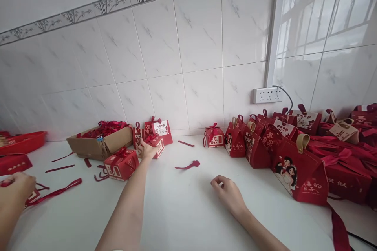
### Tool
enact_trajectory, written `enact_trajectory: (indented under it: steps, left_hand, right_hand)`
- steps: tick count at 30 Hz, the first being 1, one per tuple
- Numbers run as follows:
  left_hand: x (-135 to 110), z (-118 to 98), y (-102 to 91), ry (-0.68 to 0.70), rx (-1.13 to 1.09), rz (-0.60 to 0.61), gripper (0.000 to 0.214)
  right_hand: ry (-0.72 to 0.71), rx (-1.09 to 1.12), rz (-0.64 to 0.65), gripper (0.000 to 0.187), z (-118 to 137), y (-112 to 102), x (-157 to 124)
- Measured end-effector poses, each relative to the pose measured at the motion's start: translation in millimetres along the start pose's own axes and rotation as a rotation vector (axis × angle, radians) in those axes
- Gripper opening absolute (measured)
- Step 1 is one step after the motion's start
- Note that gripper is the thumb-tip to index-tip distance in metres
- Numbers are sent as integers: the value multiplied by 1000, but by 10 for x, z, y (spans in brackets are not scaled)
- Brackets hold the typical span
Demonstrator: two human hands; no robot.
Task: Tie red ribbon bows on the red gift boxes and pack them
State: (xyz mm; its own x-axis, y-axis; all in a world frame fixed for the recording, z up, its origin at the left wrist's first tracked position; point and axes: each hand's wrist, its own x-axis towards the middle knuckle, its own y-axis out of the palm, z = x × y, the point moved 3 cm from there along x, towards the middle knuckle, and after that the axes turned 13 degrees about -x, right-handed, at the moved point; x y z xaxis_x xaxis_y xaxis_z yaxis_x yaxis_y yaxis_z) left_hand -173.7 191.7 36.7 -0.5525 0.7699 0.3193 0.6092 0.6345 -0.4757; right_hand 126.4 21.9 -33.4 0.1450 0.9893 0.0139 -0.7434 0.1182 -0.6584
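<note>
Broadly, white tabletop (182,211) across the lower frame; red bags (300,172) crowding the right; carton (100,145) of ribbons (106,128) mid-left. Left hand (146,150) stretched to a small box (158,146) left of centre, touching it, grip impossible to judge. Right hand (228,193) lower centre, curled narrow, empty. Probably best taken by the sides, sparing the bow (152,139). Someone else's hand (16,190) at far left.

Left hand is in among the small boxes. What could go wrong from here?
The left hand reaches into a tight cluster of small red boxes; it could knock the ribboned box beside the forearm. A loose ribbon piece lies on the white table and might be swept off. Another person's hand works close by at left.
</note>
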Motion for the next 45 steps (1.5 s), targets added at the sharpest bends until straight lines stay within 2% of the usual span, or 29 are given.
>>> enact_trajectory:
  steps: [3, 5, 8, 10, 13, 16, 17, 19, 21, 24, 26, 27, 29, 31, 34, 35, 37, 38, 39, 41, 42, 44, 45]
  left_hand:
    - [-124, -94, 24, 89, -39, -12, 92]
    - [-339, -256, 48, 248, -141, -27, 91]
    - [-896, -560, 53, 633, -498, -33, 94]
    - [-1325, -666, 56, 769, -631, 19, 92]
    - [-1856, -629, 94, 830, -677, 207, 98]
    - [-2195, -512, 166, 1056, -546, 464, 98]
    - [-2265, -482, 186, 1147, -496, 512, 97]
    - [-2340, -461, 214, 1246, -437, 516, 94]
    - [-2354, -491, 233, 1186, -412, 442, 94]
    - [-2336, -527, 266, 821, -387, 323, 100]
    - [-2359, -504, 297, 574, -386, 305, 109]
    - [-2388, -493, 312, 516, -394, 325, 113]
    - [-2458, -485, 327, 527, -430, 408, 114]
    - [-2500, -490, 308, 598, -504, 525, 106]
    - [-2412, -511, 199, 699, -646, 654, 78]
    - [-2334, -520, 143, 741, -682, 631, 69]
    - [-2127, -515, 36, 763, -719, 469, 55]
    - [-2017, -493, 13, 694, -737, 407, 53]
    - [-1922, -460, 26, 582, -765, 415, 54]
    - [-1828, -382, 143, 328, -842, 601, 58]
    - [-1834, -346, 221, 230, -866, 725, 60]
    - [-1912, -302, 357, 129, -890, 925, 61]
    - [-1963, -297, 401, 114, -896, 983, 61]
  right_hand:
    - [-12, 83, -11, 19, 1, -4, -6]
    - [-1, 186, -17, 19, -4, -14, -11]
    - [27, 421, -51, 26, -34, -50, 15]
    - [37, 568, -109, 37, -75, -99, 62]
    - [39, 699, -204, 55, -158, -207, 131]
    - [-8, 732, -213, 64, -200, -305, 132]
    - [-40, 725, -187, 63, -193, -323, 115]
    - [-135, 684, -133, 60, -149, -336, 63]
    - [-205, 651, -135, 60, -99, -328, -1]
    - [-193, 590, -234, 67, -62, -285, -91]
    - [-242, 508, -189, 79, -27, -222, -134]
    - [-294, 462, -131, 85, -7, -190, -147]
    - [-365, 411, -45, 92, -1, -167, -143]
    - [-341, 402, -68, 81, -56, -232, -84]
    - [-264, 427, -80, 60, -186, -418, 62]
    - [-253, 443, -41, 59, -226, -480, 107]
    - [-270, 484, 93, 62, -282, -582, 168]
    - [-292, 496, 181, 64, -298, -616, 182]
    - [-313, 493, 278, 64, -309, -637, 186]
    - [-309, 463, 420, 58, -336, -651, 187]
    - [-275, 448, 431, 52, -355, -656, 193]
    - [-171, 428, 342, 43, -389, -677, 207]
    - [-119, 421, 287, 43, -396, -690, 204]
